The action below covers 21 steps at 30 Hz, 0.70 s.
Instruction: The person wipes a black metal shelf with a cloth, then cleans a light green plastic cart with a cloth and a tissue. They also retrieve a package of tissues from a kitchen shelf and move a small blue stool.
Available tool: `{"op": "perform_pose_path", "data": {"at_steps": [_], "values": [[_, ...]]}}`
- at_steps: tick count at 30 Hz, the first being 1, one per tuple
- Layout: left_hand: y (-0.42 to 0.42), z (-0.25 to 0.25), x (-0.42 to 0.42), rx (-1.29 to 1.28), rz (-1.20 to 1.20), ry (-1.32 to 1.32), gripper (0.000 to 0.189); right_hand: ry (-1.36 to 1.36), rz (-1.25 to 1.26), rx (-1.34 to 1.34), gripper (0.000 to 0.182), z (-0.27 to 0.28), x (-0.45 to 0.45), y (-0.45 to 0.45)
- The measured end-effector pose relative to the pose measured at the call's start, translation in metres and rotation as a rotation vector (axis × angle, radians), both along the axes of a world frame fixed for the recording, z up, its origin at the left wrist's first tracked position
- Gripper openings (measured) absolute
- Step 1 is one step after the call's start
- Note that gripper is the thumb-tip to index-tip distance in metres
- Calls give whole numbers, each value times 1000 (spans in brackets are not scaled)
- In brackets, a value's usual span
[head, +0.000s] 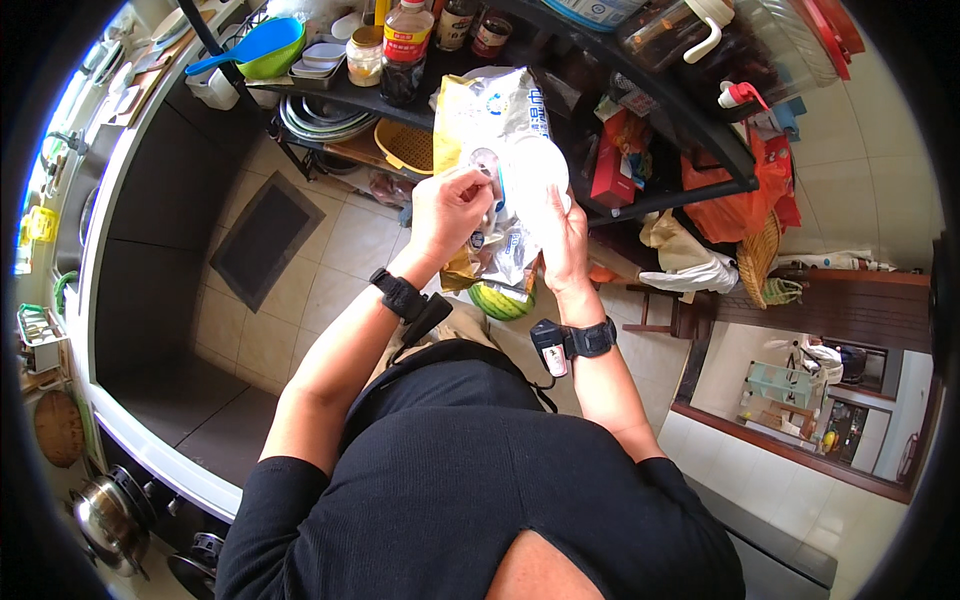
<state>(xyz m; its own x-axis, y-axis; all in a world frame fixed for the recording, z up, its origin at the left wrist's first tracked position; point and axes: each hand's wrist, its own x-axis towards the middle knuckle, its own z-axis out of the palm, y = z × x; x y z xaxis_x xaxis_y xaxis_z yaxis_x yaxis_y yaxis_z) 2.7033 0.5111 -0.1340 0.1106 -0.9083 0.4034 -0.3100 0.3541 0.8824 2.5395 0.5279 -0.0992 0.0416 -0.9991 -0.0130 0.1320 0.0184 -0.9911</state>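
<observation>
A gold-and-silver wet wipes pack (469,112) is held up in front of me, above the floor. Its white plastic lid (536,161) is flipped up toward the right, beside the round opening. My right hand (566,244) grips the pack's right side, with the thumb against the lid. At the opening, the fingertips of my left hand (454,214) are pinched together. Whether they hold a wipe or part of the seal is hidden by the fingers. Below the pack, a striped watermelon (504,301) is partly visible on the floor.
A black metal shelf (341,90) stands just beyond the pack. It carries a red-labelled bottle (406,49), a jar (365,60) and a green bowl (281,56). Lower is a yellow basket (403,146). A counter (94,315) runs along the left; a dark mat (267,240) lies on the floor.
</observation>
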Motion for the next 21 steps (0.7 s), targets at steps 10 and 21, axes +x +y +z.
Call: {"op": "perform_pose_path", "data": {"at_steps": [10,21], "values": [[6,-13,52,429,-491,1433,3,50,-164,26,35,-26,11,-12],[-4,-8,65,440,-139,676,18,313,-23,-303,37,-10,36,-10]]}}
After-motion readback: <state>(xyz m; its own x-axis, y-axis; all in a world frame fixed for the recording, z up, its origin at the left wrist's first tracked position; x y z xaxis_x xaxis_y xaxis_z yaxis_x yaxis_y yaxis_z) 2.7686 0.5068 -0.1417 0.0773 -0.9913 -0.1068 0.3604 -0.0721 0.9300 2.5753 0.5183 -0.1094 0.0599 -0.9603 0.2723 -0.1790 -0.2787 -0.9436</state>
